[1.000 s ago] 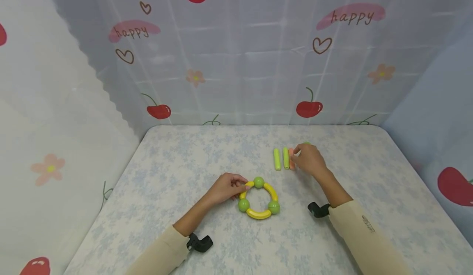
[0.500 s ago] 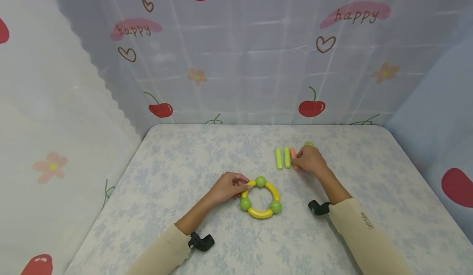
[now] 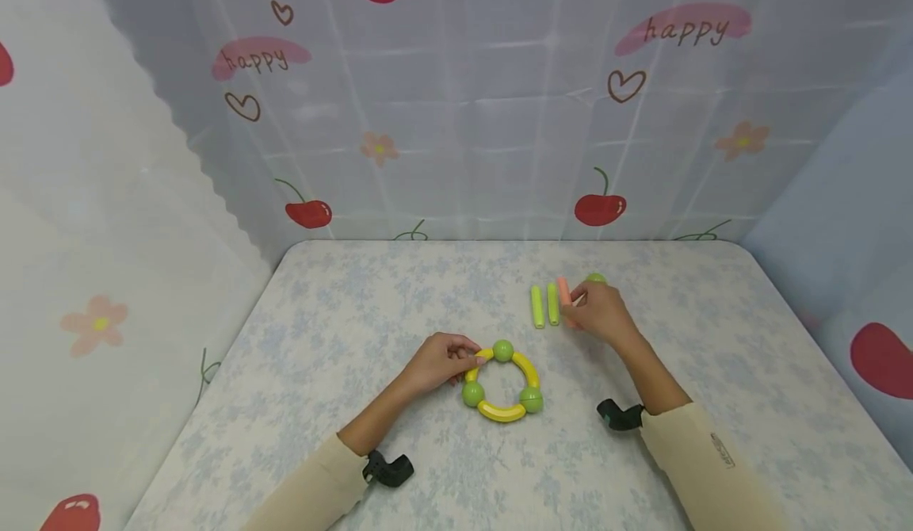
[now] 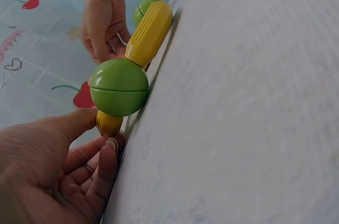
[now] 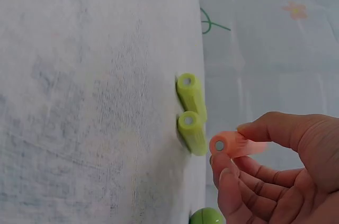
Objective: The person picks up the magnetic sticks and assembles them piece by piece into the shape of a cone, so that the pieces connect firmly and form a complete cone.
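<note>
A ring of yellow curved magnetic rods (image 3: pixel 502 413) and green balls (image 3: pixel 531 399) lies on the table. My left hand (image 3: pixel 440 363) pinches one yellow rod at the ring's left side, thumb on top, as the left wrist view shows. Farther back, my right hand (image 3: pixel 601 309) pinches an orange magnetic rod (image 5: pixel 233 143) between thumb and fingers. Its near end shows a round silvery disc. In the right wrist view the orange rod is lifted off the table. Two light-green rods (image 3: pixel 538 307) lie side by side just left of it.
A green ball (image 3: pixel 595 278) sits behind my right hand, partly covered by it. The patterned table (image 3: pixel 399 293) runs back to a printed curtain (image 3: pixel 456 119). Black wrist cameras (image 3: pixel 389 469) stick out from both sleeves.
My right hand has taken hold of the orange rod and lifted it from beside the light-green rods. My left hand and the ring have stayed in place.
</note>
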A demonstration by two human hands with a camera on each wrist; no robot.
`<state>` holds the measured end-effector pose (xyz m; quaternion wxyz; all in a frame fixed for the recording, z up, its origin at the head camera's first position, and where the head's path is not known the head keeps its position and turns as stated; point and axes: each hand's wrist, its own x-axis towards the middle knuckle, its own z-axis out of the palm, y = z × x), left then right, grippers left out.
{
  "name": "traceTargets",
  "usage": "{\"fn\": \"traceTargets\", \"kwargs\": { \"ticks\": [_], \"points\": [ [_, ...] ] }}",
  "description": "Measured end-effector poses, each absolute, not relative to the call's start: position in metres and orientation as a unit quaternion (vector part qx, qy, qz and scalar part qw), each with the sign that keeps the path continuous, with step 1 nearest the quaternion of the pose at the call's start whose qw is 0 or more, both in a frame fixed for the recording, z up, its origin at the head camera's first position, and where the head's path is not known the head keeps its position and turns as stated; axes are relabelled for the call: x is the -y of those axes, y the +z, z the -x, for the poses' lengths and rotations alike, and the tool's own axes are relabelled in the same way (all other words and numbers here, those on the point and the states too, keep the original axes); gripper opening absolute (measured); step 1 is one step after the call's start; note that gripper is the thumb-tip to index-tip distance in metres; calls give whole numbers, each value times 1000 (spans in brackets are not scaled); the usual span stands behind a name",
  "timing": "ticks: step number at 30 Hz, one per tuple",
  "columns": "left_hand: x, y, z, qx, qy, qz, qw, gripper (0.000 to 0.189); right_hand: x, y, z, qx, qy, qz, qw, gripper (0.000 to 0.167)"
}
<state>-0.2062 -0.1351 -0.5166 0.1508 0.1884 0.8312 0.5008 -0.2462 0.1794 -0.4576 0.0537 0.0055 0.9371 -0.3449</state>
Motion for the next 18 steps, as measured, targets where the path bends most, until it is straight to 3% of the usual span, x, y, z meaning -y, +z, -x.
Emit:
{"fn": "traceTargets", "kwargs": {
  "ticks": [18],
  "points": [
    [134, -516, 204, -829, 508, -184, 142, 24, -153, -451, 214, -883, -450, 132, 16, 25]
  ]
}}
